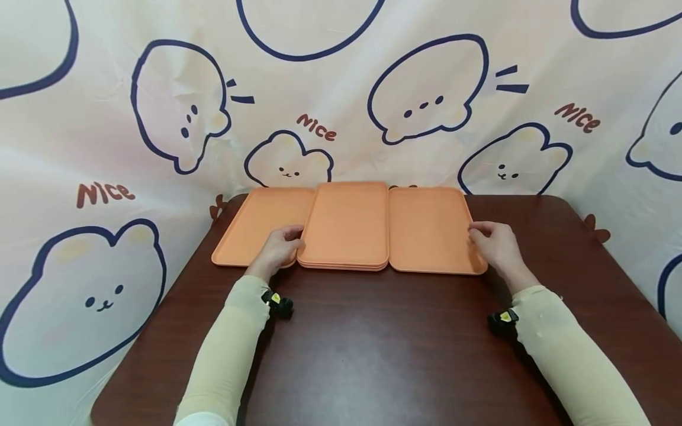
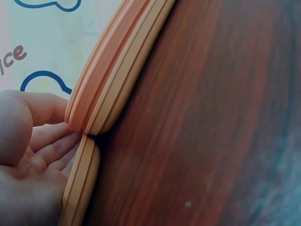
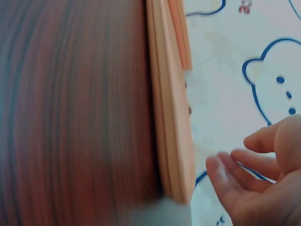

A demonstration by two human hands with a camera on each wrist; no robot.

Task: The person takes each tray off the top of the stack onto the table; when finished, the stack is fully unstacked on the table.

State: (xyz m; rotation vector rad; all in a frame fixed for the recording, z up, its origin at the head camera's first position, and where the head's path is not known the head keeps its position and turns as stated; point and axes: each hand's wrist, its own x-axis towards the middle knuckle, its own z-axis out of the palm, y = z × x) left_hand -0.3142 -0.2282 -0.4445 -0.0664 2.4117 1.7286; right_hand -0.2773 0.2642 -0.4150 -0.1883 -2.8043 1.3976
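Note:
Three piles of flat orange rectangular trays lie side by side on the dark wooden table. In the head view, my left hand (image 1: 278, 247) is at the left edge of the middle tray stack (image 1: 345, 228), over the near right part of the left tray (image 1: 266, 219). The left wrist view shows the thumb on the stack's upper rim and the fingers under its edge, pinching it; how many trays are pinched, I cannot tell. My right hand (image 1: 495, 241) is beside the right edge of the right tray (image 1: 431, 231). Its fingers (image 3: 221, 174) are loosely bent, apart from the tray, and hold nothing.
The brown table (image 1: 394, 349) extends in front of the trays and to both sides. Behind it hangs a pale cloth (image 1: 351, 106) printed with cartoon bears. A small black device (image 1: 279, 305) is strapped to each wrist.

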